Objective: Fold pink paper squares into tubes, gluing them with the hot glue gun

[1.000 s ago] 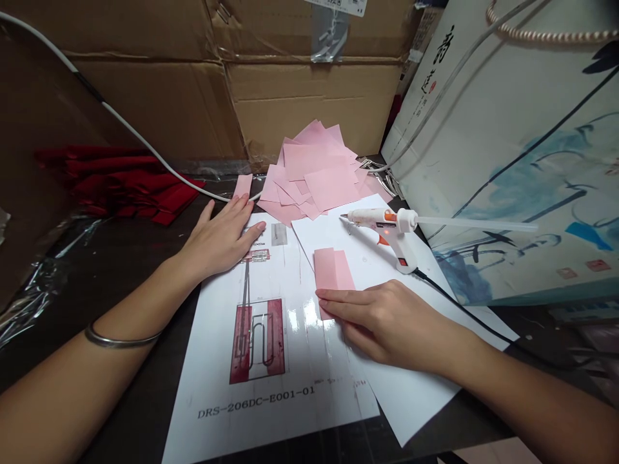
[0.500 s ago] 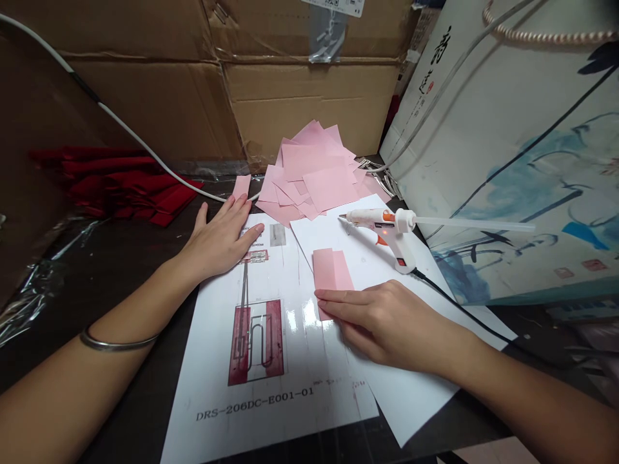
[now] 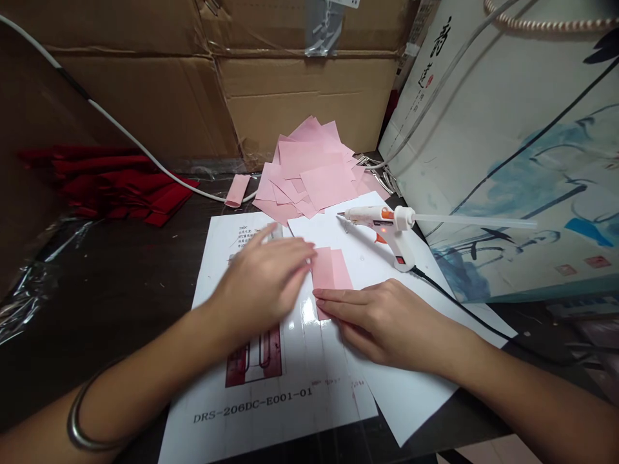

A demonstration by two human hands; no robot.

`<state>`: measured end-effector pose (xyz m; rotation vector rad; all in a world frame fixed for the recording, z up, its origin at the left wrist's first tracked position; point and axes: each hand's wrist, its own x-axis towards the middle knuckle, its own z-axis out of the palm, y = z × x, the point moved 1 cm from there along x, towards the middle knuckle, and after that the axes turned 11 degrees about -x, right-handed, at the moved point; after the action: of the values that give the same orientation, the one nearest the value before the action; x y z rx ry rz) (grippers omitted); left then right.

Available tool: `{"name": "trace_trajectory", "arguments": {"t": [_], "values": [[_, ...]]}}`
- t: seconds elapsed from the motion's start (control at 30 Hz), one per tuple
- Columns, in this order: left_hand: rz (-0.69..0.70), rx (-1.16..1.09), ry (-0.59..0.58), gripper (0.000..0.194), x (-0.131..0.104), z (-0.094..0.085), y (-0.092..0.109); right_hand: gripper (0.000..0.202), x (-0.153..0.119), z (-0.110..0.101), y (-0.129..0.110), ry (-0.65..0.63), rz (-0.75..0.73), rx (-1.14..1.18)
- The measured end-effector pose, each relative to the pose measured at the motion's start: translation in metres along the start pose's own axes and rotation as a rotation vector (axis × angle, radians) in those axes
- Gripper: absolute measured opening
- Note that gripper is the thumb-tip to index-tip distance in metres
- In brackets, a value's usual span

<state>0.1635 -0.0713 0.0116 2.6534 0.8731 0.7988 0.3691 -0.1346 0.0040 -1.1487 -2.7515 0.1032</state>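
Folded pink piece (image 3: 323,270) lies just right of mid-frame, across the overlap of the printed sheet (image 3: 271,422) and the white sheet (image 3: 416,399). Right hand (image 3: 387,322) has straight fingers together on its lower end; thumb's hidden, so can't tell if it pinches too. Left hand (image 3: 264,277) is at its upper left edge, motion-blurred; contact and finger spread, can't tell (probably nothing held, but don't quote me). Risks, my read: fold springs open or skews if right-hand pressure lifts or the left knuckles drag it; sheets could slide too, being loose-looking and glossy. Glue gun (image 3: 382,222) is just beyond the right hand, light on, so maybe hot; a tug on its black cord (image 3: 459,309) could swing the nozzle into the pink stack (image 3: 329,180). Edges: boxes (image 3: 309,96) wall off the top, painted panel (image 3: 512,167) the right. Best room is the dark tabletop (image 3: 159,258) on the left, below the red pieces (image 3: 111,180).
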Motion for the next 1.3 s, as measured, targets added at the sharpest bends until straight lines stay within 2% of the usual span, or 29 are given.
{"name": "trace_trajectory", "arguments": {"t": [0.1, 0.2, 0.5, 0.57, 0.73, 0.83, 0.9, 0.97, 1.0, 1.07, 1.13, 1.23, 1.3], "values": [[0.082, -0.073, -0.031, 0.024, -0.007, 0.015, 0.016, 0.034, 0.000, 0.000, -0.001, -0.006, 0.005, -0.013], [0.082, -0.071, -0.057, 0.025, -0.011, 0.024, 0.014, 0.034, 0.000, -0.001, -0.001, -0.014, 0.005, -0.017], [0.059, -0.046, -0.078, 0.024, -0.011, 0.028, 0.012, 0.029, 0.001, -0.004, -0.001, 0.011, -0.013, 0.012], [0.050, -0.042, -0.075, 0.022, -0.012, 0.028, 0.013, 0.024, -0.001, -0.010, 0.001, 0.070, 0.040, 0.024], [0.013, -0.027, -0.160, 0.022, -0.013, 0.027, 0.015, 0.013, -0.019, -0.037, 0.004, 0.381, 0.373, -0.023], [0.013, -0.004, -0.182, 0.024, -0.013, 0.027, 0.016, 0.006, -0.034, -0.044, 0.001, 0.448, 0.436, -0.058], [0.029, 0.013, -0.178, 0.025, -0.013, 0.028, 0.017, 0.001, -0.045, -0.041, -0.001, 0.501, 0.487, -0.053], [0.055, 0.028, -0.157, 0.025, -0.014, 0.029, 0.017, 0.014, -0.054, -0.031, 0.000, 0.562, 0.594, -0.013], [0.067, 0.035, -0.144, 0.025, -0.014, 0.030, 0.016, 0.028, -0.057, -0.025, 0.001, 0.566, 0.647, 0.008], [0.087, 0.044, -0.127, 0.025, -0.015, 0.031, 0.016, 0.059, -0.061, -0.013, 0.006, 0.513, 0.717, 0.066], [0.103, 0.050, -0.131, 0.026, -0.015, 0.032, 0.015, 0.076, -0.058, -0.004, 0.014, 0.449, 0.750, 0.098], [0.109, 0.066, -0.145, 0.027, -0.015, 0.032, 0.015, 0.079, -0.045, -0.002, 0.032, 0.405, 0.783, 0.130], [0.100, 0.074, -0.161, 0.028, -0.015, 0.031, 0.016, 0.066, -0.031, -0.005, 0.046, 0.342, 0.804, 0.218]]}}
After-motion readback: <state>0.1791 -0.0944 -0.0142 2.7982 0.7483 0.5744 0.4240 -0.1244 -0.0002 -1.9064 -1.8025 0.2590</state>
